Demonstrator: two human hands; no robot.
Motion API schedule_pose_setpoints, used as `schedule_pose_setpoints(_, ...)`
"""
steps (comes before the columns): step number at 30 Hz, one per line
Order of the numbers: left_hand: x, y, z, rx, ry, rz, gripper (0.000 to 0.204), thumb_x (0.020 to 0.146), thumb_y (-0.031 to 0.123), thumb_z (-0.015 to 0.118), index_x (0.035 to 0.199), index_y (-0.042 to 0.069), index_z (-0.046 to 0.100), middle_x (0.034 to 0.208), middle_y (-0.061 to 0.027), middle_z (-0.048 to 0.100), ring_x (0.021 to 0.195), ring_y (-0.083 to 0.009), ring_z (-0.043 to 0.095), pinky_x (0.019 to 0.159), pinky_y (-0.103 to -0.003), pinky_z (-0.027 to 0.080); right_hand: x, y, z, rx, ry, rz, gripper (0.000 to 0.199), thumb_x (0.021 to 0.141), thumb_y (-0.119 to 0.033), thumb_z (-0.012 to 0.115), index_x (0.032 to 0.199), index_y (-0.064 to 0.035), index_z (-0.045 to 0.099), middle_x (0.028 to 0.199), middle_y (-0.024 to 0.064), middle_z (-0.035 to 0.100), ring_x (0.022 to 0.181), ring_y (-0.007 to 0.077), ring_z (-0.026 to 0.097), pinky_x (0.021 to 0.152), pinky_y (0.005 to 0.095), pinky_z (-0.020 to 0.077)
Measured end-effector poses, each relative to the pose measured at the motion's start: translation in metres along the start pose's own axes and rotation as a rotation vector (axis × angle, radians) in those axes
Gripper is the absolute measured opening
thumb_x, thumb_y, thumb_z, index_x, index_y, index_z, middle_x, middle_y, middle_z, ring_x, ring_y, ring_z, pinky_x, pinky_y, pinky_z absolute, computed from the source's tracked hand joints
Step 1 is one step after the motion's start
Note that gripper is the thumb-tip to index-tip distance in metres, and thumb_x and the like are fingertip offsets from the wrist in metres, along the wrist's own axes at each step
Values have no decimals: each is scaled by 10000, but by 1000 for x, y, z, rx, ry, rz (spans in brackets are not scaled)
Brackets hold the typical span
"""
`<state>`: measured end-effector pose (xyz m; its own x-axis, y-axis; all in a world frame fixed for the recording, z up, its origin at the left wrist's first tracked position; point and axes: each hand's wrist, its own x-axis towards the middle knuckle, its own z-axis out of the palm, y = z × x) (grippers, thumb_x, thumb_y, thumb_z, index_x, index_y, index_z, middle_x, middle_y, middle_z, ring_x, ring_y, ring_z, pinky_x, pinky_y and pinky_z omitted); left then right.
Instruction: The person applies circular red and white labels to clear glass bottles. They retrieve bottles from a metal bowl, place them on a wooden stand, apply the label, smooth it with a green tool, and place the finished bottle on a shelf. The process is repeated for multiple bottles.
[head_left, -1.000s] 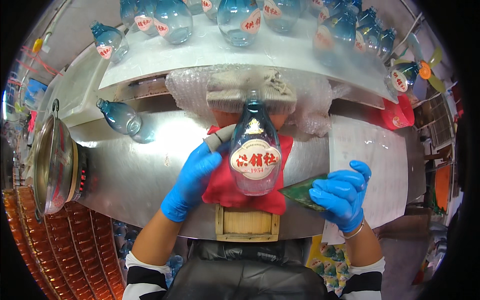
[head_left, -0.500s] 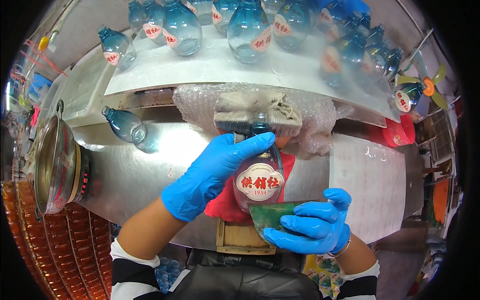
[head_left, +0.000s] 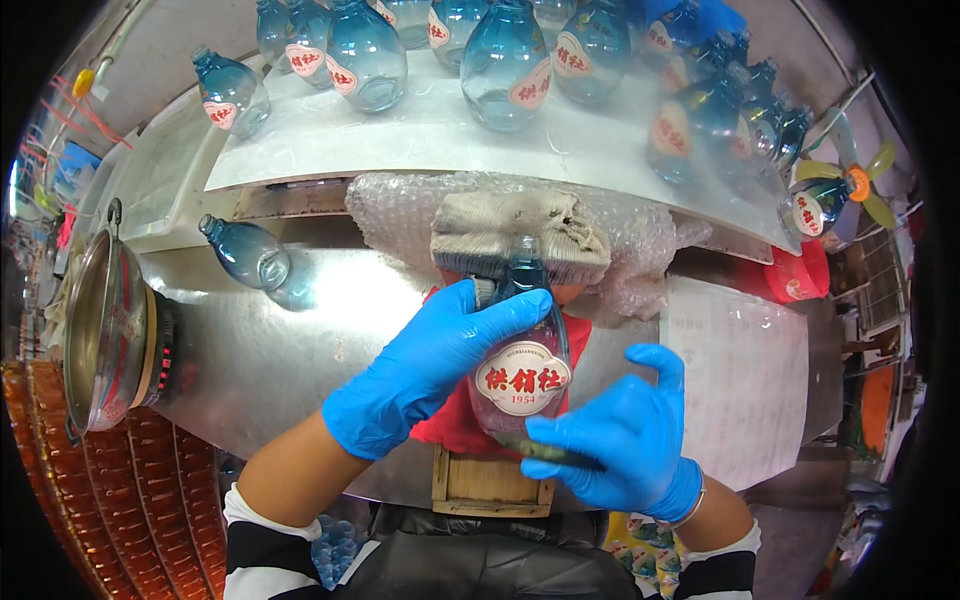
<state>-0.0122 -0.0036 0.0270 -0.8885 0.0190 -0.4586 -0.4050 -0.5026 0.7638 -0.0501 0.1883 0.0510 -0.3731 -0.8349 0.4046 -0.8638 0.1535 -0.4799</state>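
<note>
A blue-tinted glass bottle (head_left: pixel 500 420) with a pale label (head_left: pixel 522 379) and red lettering lies tilted in front of me, its neck pointing away. My left hand (head_left: pixel 430 350), in a blue glove, is closed around its upper body with the thumb across the shoulder. My right hand (head_left: pixel 630 440), also gloved, pinches a thin flat green scraper (head_left: pixel 560 455), seen nearly edge-on by the bottle's base; whether it touches the glass I cannot tell. Beneath the bottle lies a red cloth (head_left: pixel 445 425). The neck reaches a grey folded cloth pad (head_left: pixel 515 225).
A wooden block (head_left: pixel 490 485) sits at the near table edge. Bubble wrap (head_left: pixel 385 205) surrounds the pad. One unlabelled bottle (head_left: pixel 245 253) lies on the metal table (head_left: pixel 250 350); several labelled bottles (head_left: pixel 505 70) stand behind. A metal pan (head_left: pixel 95 330) is left, a printed sheet (head_left: pixel 735 370) right.
My right hand has turned the green scraper from face-on to nearly edge-on beside the bottle's base, and its forefinger has lifted. My left hand keeps its hold on the bottle.
</note>
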Motion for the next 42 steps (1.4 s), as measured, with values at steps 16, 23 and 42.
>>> schedule_pose_setpoints(16,-24,-72,-7,365,165,499,707,892,403,487,1389,-28,227,1332,-210,395,1271,-325,333,1084,-469,-49,73,38,1,219,197,171,182,692,-124,727,856,-63,678,697,73,618,663,188,582,607,288,431)
schedule_pose_setpoints(23,-23,-78,-16,226,150,469,569,945,331,380,1380,-22,275,1341,-206,399,1276,-315,332,1086,-464,-39,49,48,4,882,657,725,234,925,-263,530,928,-41,604,824,21,589,767,135,587,771,282,489)
schedule_pose_setpoints(42,-9,-77,-24,199,107,472,620,912,317,494,1392,2,259,1355,-176,317,1241,-276,351,1048,-377,283,-6,23,45,1208,184,1005,286,787,-158,720,800,-95,442,741,-43,460,718,48,431,661,193,412)
